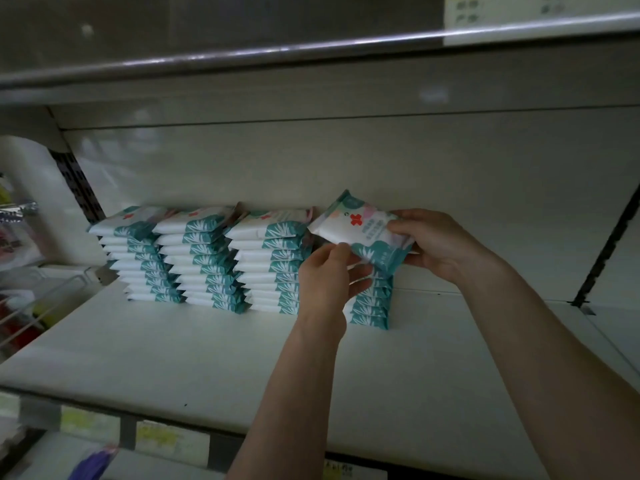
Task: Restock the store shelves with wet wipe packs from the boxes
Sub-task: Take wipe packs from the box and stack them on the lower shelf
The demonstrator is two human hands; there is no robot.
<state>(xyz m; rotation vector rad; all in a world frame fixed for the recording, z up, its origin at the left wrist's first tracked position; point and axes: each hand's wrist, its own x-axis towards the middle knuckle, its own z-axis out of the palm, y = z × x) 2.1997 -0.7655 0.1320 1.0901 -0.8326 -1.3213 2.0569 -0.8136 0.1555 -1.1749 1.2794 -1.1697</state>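
- Now we hold one wet wipe pack tilted in the air, just above the short fourth stack, toward the back edge of the shelf.
- Our right hand grasps the pack's right end, thumb on top and fingers underneath.
- Our left hand has its fingers curled at the lower left corner and appears to pinch it there.
- Three taller stacks stand side by side to the left of the short one, along the back of the shelf; the front half of the shelf carries none.
- We judge the pack light and soft: a film pouch that gives under the fingers and is probably a little slick.
- It is best taken by its two short ends or flat between thumb and fingers, not by the sealed fin.
- Set down crooked, it could slide off, since the stacks lean a little and the film offers little grip.
- It should go down flat, leaf-printed edge toward the front like the others.
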